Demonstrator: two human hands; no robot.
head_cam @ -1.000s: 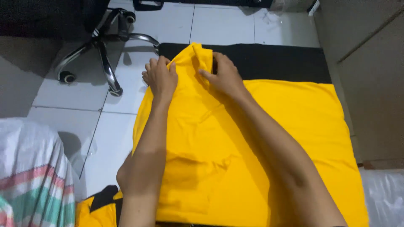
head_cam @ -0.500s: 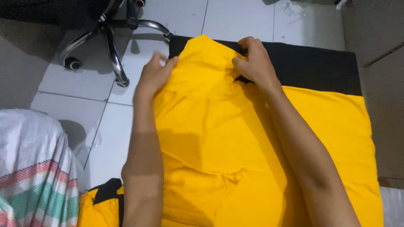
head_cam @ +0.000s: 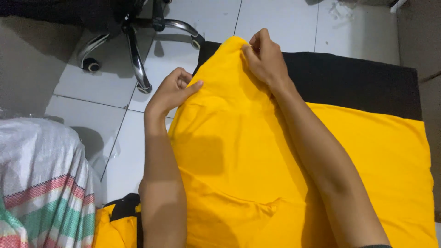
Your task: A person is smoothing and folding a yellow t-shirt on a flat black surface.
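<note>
Now both hands — left hand [head_cam: 172, 92], right hand [head_cam: 264, 57] — grip pinching yellow cloth [head_cam: 239, 151].

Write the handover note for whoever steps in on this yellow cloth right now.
Left hand: fingers curled, thumb on the left edge of the yellow cloth, near its far end.
Right hand: pinching the cloth's far tip, which is bunched up and narrow.
The cloth lies spread over a black pad on the white tiled floor.
Done: near part lies fairly flat.
Left: far end is still gathered; creases remain near the bottom.
A woven sack sits at the left and a chair base beyond.
</note>
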